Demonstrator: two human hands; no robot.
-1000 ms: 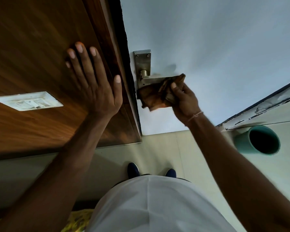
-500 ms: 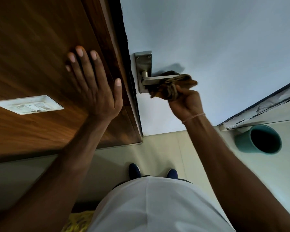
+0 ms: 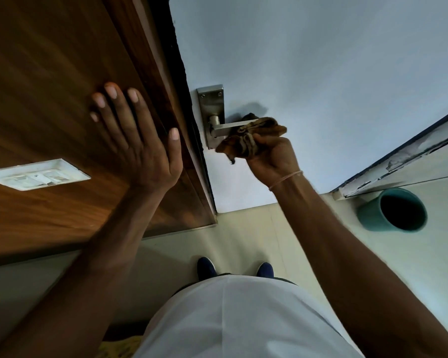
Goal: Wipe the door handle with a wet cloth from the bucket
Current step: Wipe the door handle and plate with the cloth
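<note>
A steel lever door handle (image 3: 224, 128) on its back plate sits at the left edge of a pale blue door (image 3: 321, 73). My right hand (image 3: 272, 157) is closed around a bunched brown cloth (image 3: 246, 139), which wraps the outer end of the lever from below. The lever's inner half shows bare. My left hand (image 3: 137, 140) lies flat with fingers spread on the brown wooden panel (image 3: 49, 86) left of the door. A teal bucket (image 3: 393, 210) stands on the floor at the right, its inside dark.
A white switch plate (image 3: 36, 175) is set in the wooden panel at the left. Pale floor tiles (image 3: 256, 236) run under my dark blue shoes (image 3: 206, 268). A worn door frame edge (image 3: 404, 164) slants behind the bucket.
My right hand slid the cloth outward along the lever from its inner part, then turned under it, gripping the outer end from below. The left hand stayed flat on the panel.
</note>
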